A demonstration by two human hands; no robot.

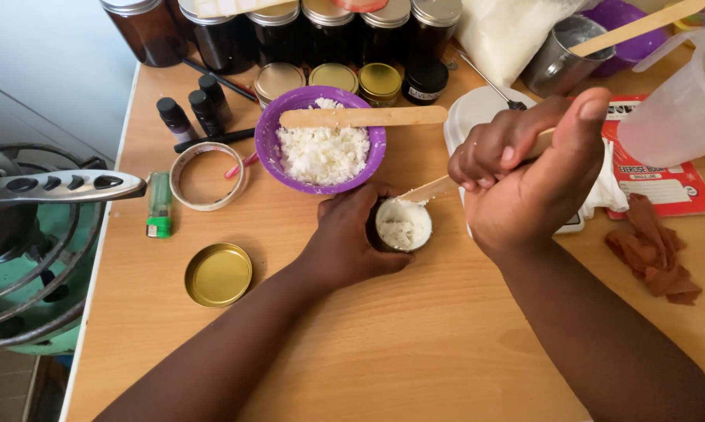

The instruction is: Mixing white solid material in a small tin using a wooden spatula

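Left hand [351, 234]: fingers wrapped around a small dark jar [401, 225] standing upright on the wooden table [415, 344], in front of the purple bowl. The jar is filled to near its rim with a white, grainy substance.

Right hand [524, 176]: fingers closed in a fist on a flat wooden stick [430, 189], thumb raised. The stick's tip rests at the jar's far rim, smeared white.

Just behind the jar, a purple bowl [319, 139] holds more of the white substance; a second wooden stick [364, 117] lies flat across its rim. A gold lid [218, 274] lies alone on the table, left of the left forearm.

Packages: a row of dark jars with metal lids [321, 27] stands along the far edge; three small gold-lidded tins [333, 78] stand before them. Three small black-capped bottles [192, 109] stand left of the bowl. A green lighter [159, 205] and a roll of tape [208, 176] lie further left. A red booklet with a white label panel [665, 184] lies at the right, under a clear plastic jug [684, 101].
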